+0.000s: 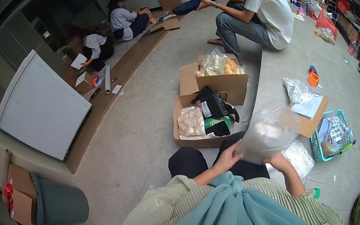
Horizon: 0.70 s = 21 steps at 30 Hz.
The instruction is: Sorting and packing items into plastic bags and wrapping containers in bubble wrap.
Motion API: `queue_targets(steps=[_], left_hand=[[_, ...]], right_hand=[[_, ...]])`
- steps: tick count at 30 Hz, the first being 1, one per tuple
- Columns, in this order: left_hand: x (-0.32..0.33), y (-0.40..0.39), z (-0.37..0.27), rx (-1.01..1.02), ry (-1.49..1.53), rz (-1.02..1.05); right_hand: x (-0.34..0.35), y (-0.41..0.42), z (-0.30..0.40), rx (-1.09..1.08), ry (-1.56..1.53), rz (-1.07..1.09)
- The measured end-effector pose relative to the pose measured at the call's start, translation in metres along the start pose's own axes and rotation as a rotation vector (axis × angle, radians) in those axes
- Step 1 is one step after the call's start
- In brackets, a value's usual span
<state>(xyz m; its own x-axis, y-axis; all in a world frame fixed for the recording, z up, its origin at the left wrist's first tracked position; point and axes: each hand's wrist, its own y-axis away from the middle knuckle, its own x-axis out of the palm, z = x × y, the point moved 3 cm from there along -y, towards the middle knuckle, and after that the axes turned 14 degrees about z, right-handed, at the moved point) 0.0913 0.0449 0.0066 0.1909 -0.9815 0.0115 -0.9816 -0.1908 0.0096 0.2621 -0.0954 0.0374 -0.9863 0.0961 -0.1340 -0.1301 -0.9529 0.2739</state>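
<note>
A clear plastic bag [268,132], blurred and puffed out, is held over my right thigh. Something pale lies inside it, too blurred to name. My left hand [228,157] grips the bag's left edge, and my right hand [278,161] grips its lower edge. In front of my knees stands an open cardboard box [202,143] with a bag of pale round food pieces [191,121], black items and a green pack [217,122]. Behind it, another cardboard box [223,86] holds bags of whitish and orange food. Clear plastic packaging [296,157] lies beneath my right hand.
To the right are a cardboard sheet [312,123] with papers, a turquoise basket [316,151] and an orange-and-blue tape dispenser [313,76]. A green bin [61,202] stands left. A person in a white shirt [269,6] sits ahead; two people sit farther back.
</note>
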Motion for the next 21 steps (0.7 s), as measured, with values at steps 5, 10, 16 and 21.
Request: queue_targets(steps=[5,10,16,21], left_hand=[[0.004,0.020,-0.022,0.251,-0.582,-0.220],[-0.010,0.008,-0.076,0.422,-0.573,-0.149],[-0.004,0.006,-0.079,0.365,-0.630,-0.286],[0.007,0.000,-0.059,0.465,-0.053,-0.328]], right_hand=[[0.005,-0.009,0.034,-0.041,0.206,0.270],[0.006,-0.014,0.027,0.086,0.216,0.306],[0.018,0.009,0.033,-0.315,0.163,-0.039],[0.025,0.023,0.033,-0.543,0.018,-0.329]])
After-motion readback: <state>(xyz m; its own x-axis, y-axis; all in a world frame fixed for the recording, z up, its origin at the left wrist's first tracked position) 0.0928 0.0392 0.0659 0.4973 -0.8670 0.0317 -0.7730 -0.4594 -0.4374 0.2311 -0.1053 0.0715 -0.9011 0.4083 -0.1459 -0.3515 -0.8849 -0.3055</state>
